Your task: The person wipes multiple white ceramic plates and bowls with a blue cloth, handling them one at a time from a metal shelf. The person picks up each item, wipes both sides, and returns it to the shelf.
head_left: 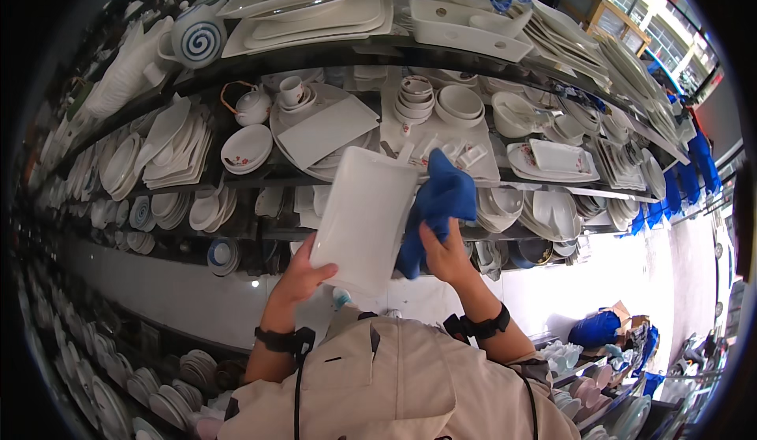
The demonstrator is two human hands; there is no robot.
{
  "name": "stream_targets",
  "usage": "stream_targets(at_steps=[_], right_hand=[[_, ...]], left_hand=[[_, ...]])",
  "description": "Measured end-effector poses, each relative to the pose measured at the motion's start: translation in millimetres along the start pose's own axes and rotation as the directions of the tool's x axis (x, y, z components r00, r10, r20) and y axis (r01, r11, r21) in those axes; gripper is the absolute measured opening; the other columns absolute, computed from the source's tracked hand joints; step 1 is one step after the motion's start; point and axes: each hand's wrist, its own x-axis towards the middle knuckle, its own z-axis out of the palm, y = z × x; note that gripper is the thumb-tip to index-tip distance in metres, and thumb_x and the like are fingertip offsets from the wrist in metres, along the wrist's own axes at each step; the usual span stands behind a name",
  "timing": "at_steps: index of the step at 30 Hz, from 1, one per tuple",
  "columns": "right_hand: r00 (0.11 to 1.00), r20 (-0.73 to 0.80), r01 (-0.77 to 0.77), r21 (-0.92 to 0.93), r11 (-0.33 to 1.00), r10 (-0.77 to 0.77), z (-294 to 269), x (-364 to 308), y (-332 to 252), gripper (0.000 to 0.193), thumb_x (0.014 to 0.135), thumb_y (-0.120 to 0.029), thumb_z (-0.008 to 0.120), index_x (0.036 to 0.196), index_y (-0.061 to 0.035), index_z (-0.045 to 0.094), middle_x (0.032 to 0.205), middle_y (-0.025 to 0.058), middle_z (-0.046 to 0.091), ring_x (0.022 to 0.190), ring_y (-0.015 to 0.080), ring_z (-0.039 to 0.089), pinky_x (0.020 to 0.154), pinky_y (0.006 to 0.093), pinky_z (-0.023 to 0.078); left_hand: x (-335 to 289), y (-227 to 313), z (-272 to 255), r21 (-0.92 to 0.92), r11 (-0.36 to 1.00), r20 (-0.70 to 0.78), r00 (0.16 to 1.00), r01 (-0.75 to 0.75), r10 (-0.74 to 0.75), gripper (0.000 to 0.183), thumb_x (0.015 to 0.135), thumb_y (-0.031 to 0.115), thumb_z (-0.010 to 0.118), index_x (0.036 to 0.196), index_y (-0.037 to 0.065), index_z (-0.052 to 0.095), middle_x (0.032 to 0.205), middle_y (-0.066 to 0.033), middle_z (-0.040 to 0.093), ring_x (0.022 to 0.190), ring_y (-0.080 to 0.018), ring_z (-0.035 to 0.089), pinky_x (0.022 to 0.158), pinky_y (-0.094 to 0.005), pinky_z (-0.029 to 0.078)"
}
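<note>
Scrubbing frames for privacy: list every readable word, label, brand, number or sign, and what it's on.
No readable text anywhere.
White rectangular ceramic plate, left hand: none visible.
Crumpled blue cloth, right hand: none visible.
White rounded ceramic pot with blue spiral: pattern, not lettering.
Brown cardboard box, lower right: too small and blurred to tell.

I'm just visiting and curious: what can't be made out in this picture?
All in the head view:
Underside of the white plate: it faces away from the camera.
Part of the left hand: hidden behind the plate.
Part of the right hand: covered by the blue cloth.
Some dishes at the lower left: dim, partly cut off by the picture's dark rim.
</note>
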Motion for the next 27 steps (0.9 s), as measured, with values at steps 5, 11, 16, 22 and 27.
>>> stream_targets(at_steps=[5,11,16,22,27], right_hand=[[0.95,0.095,0.291,-0.613,0.734,-0.297,10,17,-58,0.06,0.083,-0.023,0.072,0.136,-0.0046,0.051,0.154,0.0313,0.029,0.145,0.0473,0.024,0.118,0.0578,0.016],[0.937,0.209,0.346,-0.679,0.648,-0.281,22,20,-82,0.075,0.082,-0.028,0.071,0.146,-0.001,0.043,0.158,0.0267,0.027,0.148,0.0405,0.025,0.12,0.053,0.018],[0.846,0.475,0.484,-0.496,0.721,-0.242,60,1,-93,0.065,0.087,-0.029,0.069,0.141,-0.0003,0.048,0.149,0.0237,0.043,0.145,0.0369,0.032,0.119,0.0509,0.022],[0.792,0.556,0.495,-0.342,0.799,-0.253,90,-12,-108,0.052,0.091,-0.028,0.066,0.13,0.004,0.055,0.139,0.0206,0.055,0.141,0.036,0.038,0.118,0.0508,0.027],[0.76,0.611,0.496,-0.323,0.806,-0.223,97,-14,-114,0.058,0.084,-0.024,0.073,0.133,-0.0002,0.054,0.145,0.0185,0.051,0.143,0.0345,0.037,0.116,0.0511,0.031]], left_hand=[[23,24,50,0.175,0.984,0.313,0.949,-0.028,-0.029,0.059,0.087,-0.004,0.064,0.143,-0.001,0.045,0.13,-0.0077,0.059,0.116,-0.0142,0.056,0.101,-0.0313,0.045],[22,39,57,0.159,0.987,0.303,0.952,-0.016,-0.033,0.047,0.095,0.0,0.058,0.141,0.0,0.047,0.13,-0.0083,0.06,0.116,-0.0155,0.058,0.102,-0.0323,0.046],[22,28,26,-0.136,0.99,0.221,0.973,-0.031,0.061,0.038,0.101,0.005,0.052,0.139,0.002,0.047,0.131,-0.0108,0.059,0.116,-0.0208,0.062,0.098,-0.0385,0.054],[7,48,1,-0.162,0.986,0.154,0.988,0.041,-0.016,0.041,0.101,0.012,0.058,0.14,0.001,0.048,0.129,-0.0124,0.061,0.111,-0.021,0.065,0.091,-0.0352,0.058],[-3,51,-29,-0.083,0.994,0.267,0.96,-0.068,0.088,0.057,0.088,0.004,0.072,0.141,0.001,0.048,0.128,-0.0085,0.062,0.111,-0.0176,0.062,0.096,-0.0338,0.053]])
